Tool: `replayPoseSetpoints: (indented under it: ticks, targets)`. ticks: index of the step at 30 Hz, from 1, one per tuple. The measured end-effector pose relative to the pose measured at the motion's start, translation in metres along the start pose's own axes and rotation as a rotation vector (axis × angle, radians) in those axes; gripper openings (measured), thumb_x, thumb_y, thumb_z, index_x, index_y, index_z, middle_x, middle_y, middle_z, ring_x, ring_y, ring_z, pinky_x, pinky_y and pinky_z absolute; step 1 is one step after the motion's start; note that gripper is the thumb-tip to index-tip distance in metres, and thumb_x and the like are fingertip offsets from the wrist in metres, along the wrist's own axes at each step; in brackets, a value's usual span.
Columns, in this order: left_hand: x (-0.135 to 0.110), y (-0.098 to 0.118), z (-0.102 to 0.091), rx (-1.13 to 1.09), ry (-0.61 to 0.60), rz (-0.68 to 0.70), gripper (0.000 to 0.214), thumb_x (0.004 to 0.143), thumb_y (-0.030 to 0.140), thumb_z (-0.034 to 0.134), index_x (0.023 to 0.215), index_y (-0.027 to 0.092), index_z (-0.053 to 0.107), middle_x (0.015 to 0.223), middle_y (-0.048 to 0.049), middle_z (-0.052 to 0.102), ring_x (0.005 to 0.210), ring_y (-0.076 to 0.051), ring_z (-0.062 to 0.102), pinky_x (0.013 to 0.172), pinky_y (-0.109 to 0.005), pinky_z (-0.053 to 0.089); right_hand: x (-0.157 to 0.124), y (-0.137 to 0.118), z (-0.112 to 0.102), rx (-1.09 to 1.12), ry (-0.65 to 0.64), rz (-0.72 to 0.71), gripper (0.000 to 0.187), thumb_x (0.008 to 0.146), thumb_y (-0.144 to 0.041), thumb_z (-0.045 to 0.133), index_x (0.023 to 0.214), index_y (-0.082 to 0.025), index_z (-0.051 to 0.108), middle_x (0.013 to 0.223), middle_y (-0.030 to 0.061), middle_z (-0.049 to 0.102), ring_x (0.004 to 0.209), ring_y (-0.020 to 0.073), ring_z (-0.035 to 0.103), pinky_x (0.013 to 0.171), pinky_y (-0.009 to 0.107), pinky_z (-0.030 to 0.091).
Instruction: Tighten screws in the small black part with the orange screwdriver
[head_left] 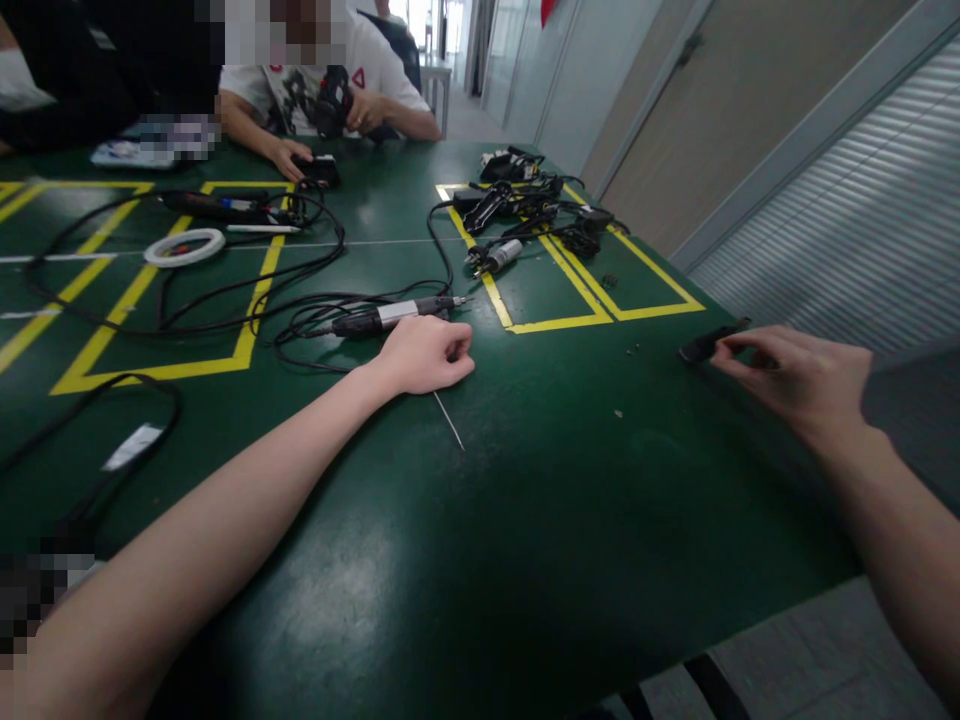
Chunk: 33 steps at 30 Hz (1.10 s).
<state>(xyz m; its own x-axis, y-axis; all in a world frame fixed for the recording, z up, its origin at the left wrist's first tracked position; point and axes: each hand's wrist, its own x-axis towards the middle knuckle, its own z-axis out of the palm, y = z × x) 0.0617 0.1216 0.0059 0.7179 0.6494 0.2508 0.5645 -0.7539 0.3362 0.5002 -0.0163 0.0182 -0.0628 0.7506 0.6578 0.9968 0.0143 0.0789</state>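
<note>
Thin metal rod [450, 422], slanted, black object [702, 347], pinched

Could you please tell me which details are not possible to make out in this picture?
Head view: the upper end of the thin rod, hidden by the left hand.
Head view: what the black object is; blurred, and partly covered by the right hand.
Head view: any print on the white label; too blurred.
Head view: one end of the labelled cable, cut off by the left edge.

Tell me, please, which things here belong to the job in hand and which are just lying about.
Apparently in use:
black object, pinched in the right hand
thin metal rod, jutting from beneath the left hand

Apparently lying about:
black-and-silver electric screwdriver
white ring
black cable bundle
</note>
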Motion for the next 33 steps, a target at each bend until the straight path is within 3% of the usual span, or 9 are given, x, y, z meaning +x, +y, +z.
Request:
replayPoseSetpoints:
  ticks: [5, 12, 22, 33]
  targets:
    - [0.0002, -0.0006, 0.0003, -0.006, 0.007, 0.010, 0.016, 0.083, 0.028, 0.060, 0.070, 0.020, 0.064, 0.060, 0.0021, 0.063, 0.057, -0.014, 0.053, 0.061, -0.030, 0.032, 0.0000, -0.0008, 0.0005, -0.039, -0.022, -0.064, 0.030, 0.088, -0.044, 0.061, 0.073, -0.023, 0.076, 0.077, 0.0091, 0.082, 0.058, 0.0189, 0.068, 0.050, 0.026, 0.035]
    - [0.0009, -0.0007, 0.0014, 0.001, 0.000, -0.002, 0.015, 0.082, 0.028, 0.060, 0.070, 0.020, 0.064, 0.061, 0.0013, 0.063, 0.058, -0.015, 0.053, 0.064, -0.030, 0.035, -0.0018, 0.0009, 0.0046, -0.100, 0.048, -0.245, 0.038, 0.093, -0.045, 0.059, 0.073, -0.020, 0.078, 0.068, 0.0087, 0.078, 0.054, 0.0168, 0.066, 0.046, 0.025, 0.026]
    - [0.0008, -0.0006, 0.0018, -0.004, 0.002, 0.003, 0.014, 0.082, 0.028, 0.060, 0.071, 0.021, 0.065, 0.061, 0.0011, 0.064, 0.058, -0.016, 0.054, 0.066, -0.030, 0.036, -0.0044, 0.0068, 0.0050, -0.099, -0.084, -0.095, 0.030, 0.089, -0.044, 0.062, 0.087, -0.021, 0.081, 0.073, 0.0082, 0.076, 0.060, 0.0191, 0.066, 0.049, 0.026, 0.029]
    - [0.0014, -0.0001, 0.0006, -0.004, -0.017, -0.010, 0.014, 0.081, 0.029, 0.059, 0.072, 0.021, 0.064, 0.062, 0.0010, 0.064, 0.060, -0.016, 0.054, 0.065, -0.031, 0.034, -0.0026, 0.0049, 0.0063, -0.113, 0.006, -0.160, 0.036, 0.090, -0.045, 0.058, 0.083, -0.018, 0.080, 0.064, 0.0079, 0.072, 0.053, 0.0174, 0.064, 0.046, 0.026, 0.028]
